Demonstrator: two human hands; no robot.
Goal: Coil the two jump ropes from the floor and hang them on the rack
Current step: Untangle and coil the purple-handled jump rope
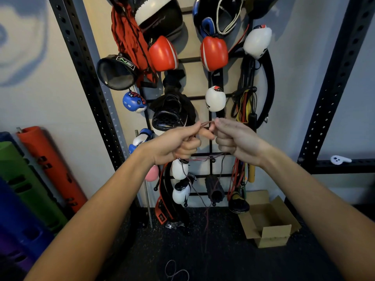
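Maroon rope (207, 123), partly coiled, is pinched by the left hand (178, 142) and right hand (237, 140) before the rack (189, 59), its tail trailing to the floor (223, 250), where the second rope (176, 272) is left loose; neither is judged hung yet.

A thin dark-red cord jump rope (207, 123) arches before the black wire-grid wall rack (211, 167), loose strands dangling. A second thin greyish rope (176, 271) lies looped on the floor (223, 260).

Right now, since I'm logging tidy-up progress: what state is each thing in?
left hand: grips the held rope.
right hand: pinches its loop.
held rope: looped between hands, tail hanging down.
second rope: loose on floor.
cardboard box: flaps open.
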